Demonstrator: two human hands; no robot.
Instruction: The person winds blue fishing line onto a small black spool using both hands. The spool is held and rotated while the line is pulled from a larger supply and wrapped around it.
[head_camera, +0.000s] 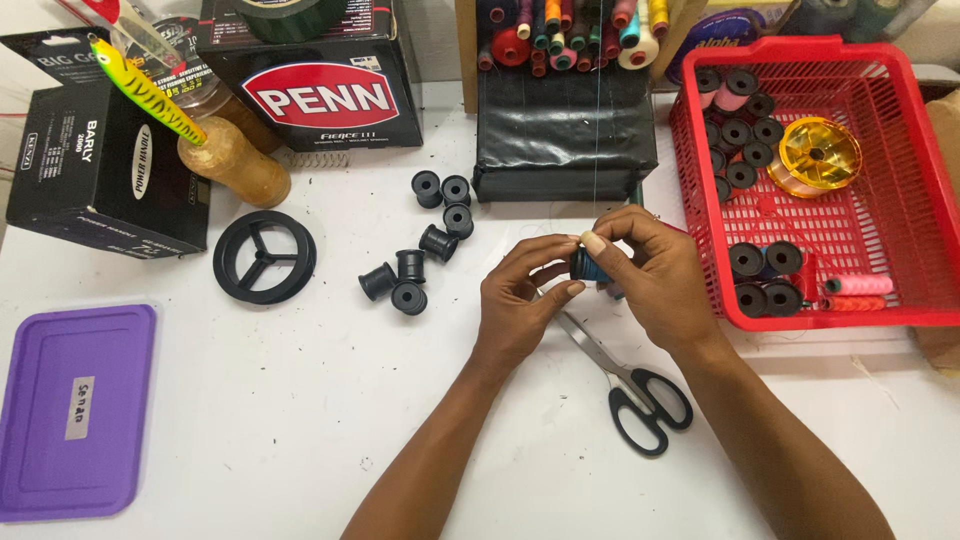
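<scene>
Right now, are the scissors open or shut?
Shut. The scissors lie flat on the white table, blades together in one strip, the two black handle loops side by side.

Small dark spool (590, 266) mostly hidden between both hands' fingers; scissors' blades (585, 340) partly covered.

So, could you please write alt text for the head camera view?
Two hands, left hand and right hand, hold a small spool of dark teal thread above a white table. Scissors lie below; empty black spools sit left, a red basket right.
</scene>
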